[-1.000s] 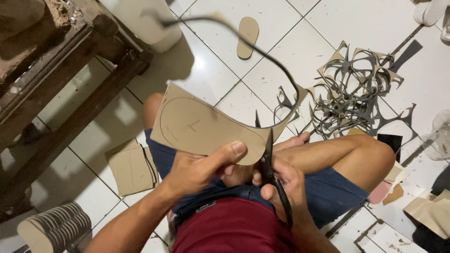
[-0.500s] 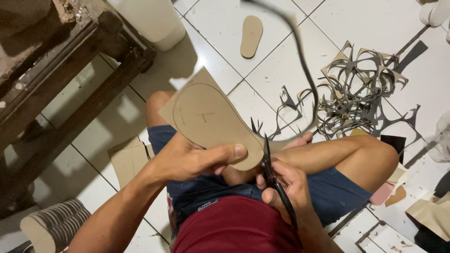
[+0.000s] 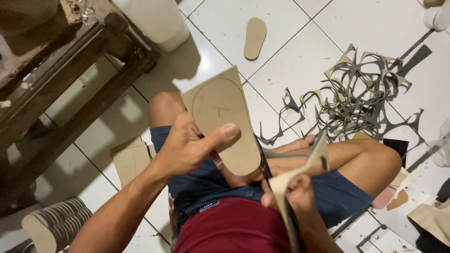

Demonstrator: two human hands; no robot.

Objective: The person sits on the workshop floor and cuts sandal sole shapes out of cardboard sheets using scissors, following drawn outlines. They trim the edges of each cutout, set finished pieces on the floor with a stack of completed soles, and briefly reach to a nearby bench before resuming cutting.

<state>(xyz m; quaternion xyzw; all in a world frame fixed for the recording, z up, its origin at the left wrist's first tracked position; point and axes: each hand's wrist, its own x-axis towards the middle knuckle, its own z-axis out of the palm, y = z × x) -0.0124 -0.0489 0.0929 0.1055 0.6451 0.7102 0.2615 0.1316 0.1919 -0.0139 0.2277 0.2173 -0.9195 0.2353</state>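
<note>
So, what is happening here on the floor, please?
A person sits cross-legged on the tiled floor, cutting a sole shape out of a tan sheet. The left hand holds the sheet up, and the right hand works scissors along the drawn outline. A trimmed strip curls off over the right hand. One finished sole and a pile of offcuts lie nearby.

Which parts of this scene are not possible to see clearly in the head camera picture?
- Dark scissors: blades mostly hidden behind the tan sole-shaped cardboard sheet and the curling offcut strip; handles buried in the right hand.
- Left hand: fingers behind the sheet, only the thumb shows.
- Stack of cut tan soles: cut off by the bottom edge.
- Wooden bench: top cut off by the left edge.
</note>
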